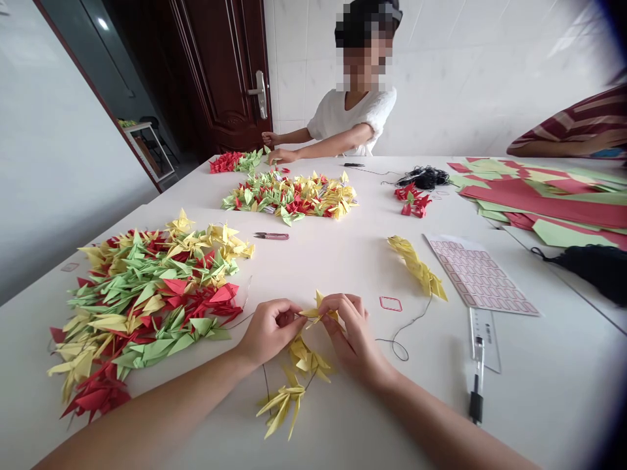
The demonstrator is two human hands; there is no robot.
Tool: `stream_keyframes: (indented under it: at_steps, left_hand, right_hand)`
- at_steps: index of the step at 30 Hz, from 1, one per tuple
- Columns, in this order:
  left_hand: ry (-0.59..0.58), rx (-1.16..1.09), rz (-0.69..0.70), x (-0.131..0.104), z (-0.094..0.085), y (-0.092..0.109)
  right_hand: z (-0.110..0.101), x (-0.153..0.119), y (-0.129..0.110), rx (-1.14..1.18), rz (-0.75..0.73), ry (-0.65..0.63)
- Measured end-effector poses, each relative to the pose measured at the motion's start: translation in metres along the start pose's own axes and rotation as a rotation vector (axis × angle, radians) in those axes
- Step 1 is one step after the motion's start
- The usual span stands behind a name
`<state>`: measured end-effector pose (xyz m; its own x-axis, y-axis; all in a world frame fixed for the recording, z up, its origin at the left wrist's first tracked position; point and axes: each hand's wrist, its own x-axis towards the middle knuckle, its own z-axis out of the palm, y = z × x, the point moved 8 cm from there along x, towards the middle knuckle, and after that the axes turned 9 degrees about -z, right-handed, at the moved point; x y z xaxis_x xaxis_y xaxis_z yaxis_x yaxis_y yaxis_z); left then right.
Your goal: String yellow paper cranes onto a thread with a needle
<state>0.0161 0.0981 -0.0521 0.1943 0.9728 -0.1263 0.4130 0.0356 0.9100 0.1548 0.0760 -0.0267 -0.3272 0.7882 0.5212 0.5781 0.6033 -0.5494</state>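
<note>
Head view. Two bare hands meet above a white counter [548, 391], both with their fingers drawn together. The left hand [272, 329] pinches the left end of one folded yellow paper piece [316, 312]; the right hand [350, 326] grips its right side. Just below hang two clusters of folded yellow paper [306, 359] on a dark thread; their pieces overlap too closely to count.

Three mixed heaps of red, green and yellow folded paper occupy the left and centre: one large near heap [147, 294] beside the left arm, one middle heap [289, 196] and one small far heap [228, 162]. Between the near and middle heaps lies one pair of pink-handled thread snips [277, 235].

To the right are one yellow folded-paper string [416, 267], one small red and green paper cluster [414, 201], two bundles of black thread [425, 177], one red-printed label sheet [482, 274], one clear pen with a black cap [477, 385], and a stack of red and green paper strips [548, 196], uncounted. Two other people sit beyond: one in a white top [355, 117], one in a striped sleeve [573, 121].
</note>
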Motion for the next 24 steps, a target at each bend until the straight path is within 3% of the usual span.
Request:
stream_keyframes:
  at_steps: [11, 16, 24]
  left_hand:
    - [-0.170, -0.026, 0.058, -0.006, 0.008, 0.009]
    - [-0.147, -0.036, 0.066, -0.005, 0.006, 0.008]
    - [-0.138, -0.063, 0.085, -0.006, 0.004, 0.007]
  right_hand:
    - [0.005, 0.000, 0.011, 0.021, 0.074, -0.026]
    - [0.003, 0.001, 0.008, 0.015, 0.062, -0.024]
    - [-0.007, -0.001, 0.013, -0.085, 0.132, 0.121]
